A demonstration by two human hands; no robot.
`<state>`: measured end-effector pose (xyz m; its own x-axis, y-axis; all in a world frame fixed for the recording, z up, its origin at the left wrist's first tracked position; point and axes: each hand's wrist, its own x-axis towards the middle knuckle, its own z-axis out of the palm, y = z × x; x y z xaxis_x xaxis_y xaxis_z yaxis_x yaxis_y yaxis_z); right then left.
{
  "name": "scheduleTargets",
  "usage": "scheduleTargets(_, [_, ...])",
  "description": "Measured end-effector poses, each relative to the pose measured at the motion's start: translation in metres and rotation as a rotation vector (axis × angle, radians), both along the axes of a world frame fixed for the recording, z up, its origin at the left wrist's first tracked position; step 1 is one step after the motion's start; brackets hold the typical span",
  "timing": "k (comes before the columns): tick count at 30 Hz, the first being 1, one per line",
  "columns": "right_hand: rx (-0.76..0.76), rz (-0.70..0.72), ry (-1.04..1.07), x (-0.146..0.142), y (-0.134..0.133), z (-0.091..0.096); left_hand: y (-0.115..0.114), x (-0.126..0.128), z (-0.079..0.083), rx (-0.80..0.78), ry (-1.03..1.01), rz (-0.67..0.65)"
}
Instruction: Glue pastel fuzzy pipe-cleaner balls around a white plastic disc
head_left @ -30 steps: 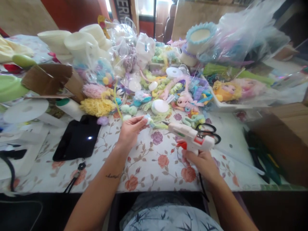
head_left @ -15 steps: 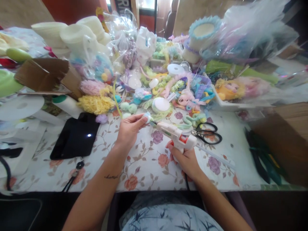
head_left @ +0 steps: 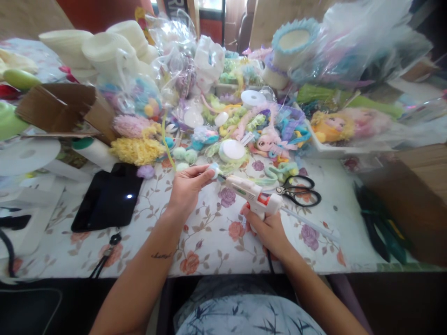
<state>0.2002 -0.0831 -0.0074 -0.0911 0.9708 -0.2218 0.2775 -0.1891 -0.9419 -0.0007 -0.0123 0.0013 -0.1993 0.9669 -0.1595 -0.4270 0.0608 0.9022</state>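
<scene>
Nearest you: your right hand [head_left: 267,230], fingers wrapped round the grip of a white hot-glue gun [head_left: 253,195], held low over the floral tablecloth [head_left: 209,242]. A clear glue stick [head_left: 309,224] juts from the back of the gun.

Next: your left hand [head_left: 186,188], thumb and fingertips pinching a small pale-blue pom-pom [head_left: 213,171]. The pom-pom sits just above the cloth, at the centre of the table, and the gun's nozzle meets it.

Right of the gun: black-handled scissors [head_left: 298,195], flat on the cloth, just beside the gun's body.

Left of your left hand: a black tablet [head_left: 108,197], lying flat, well apart from both hands.

Beyond the pom-pom: a white foam disc [head_left: 232,151], yellow fluffy yarn [head_left: 138,150], a pink-haired doll [head_left: 267,142].

Farthest: an open cardboard box [head_left: 59,109], stacked white bowls [head_left: 91,46], a blue-trimmed pot [head_left: 293,42].
</scene>
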Motion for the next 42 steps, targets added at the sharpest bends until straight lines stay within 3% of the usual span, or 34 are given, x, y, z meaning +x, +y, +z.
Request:
scheduleTargets(30, [0.006,-0.002,-0.022,0.0011,-0.0008,-0.0011,0.0033,-0.0037,0.0046,-0.016,-0.016,0.079])
scheduleTargets(42, [0.016,-0.004,-0.010,0.0012,-0.0013,-0.0019,0.0007,-0.0005,-0.0008,-0.008,0.012,0.015])
